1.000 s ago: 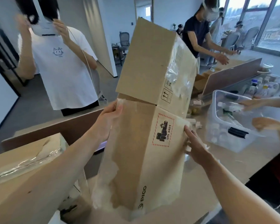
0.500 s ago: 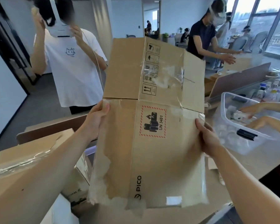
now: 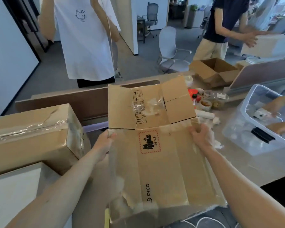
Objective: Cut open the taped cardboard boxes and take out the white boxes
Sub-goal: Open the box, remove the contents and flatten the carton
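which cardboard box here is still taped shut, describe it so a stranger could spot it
Start at the brown wooden divider panel. On its near side, left of the flattened brown cardboard carton held by the left hand and right hand, sits a large brown cardboard box. Unlike that carton and the open carton far right, its flaps are closed under shiny clear tape.

The beige table (image 3: 237,163) carries a taped cardboard box (image 3: 31,134) at the left and a clear bin (image 3: 242,142) at the right. An open cardboard box (image 3: 215,71) sits at the far edge. Small food tubs (image 3: 209,102) and crumpled white wrap (image 3: 216,120) lie between.
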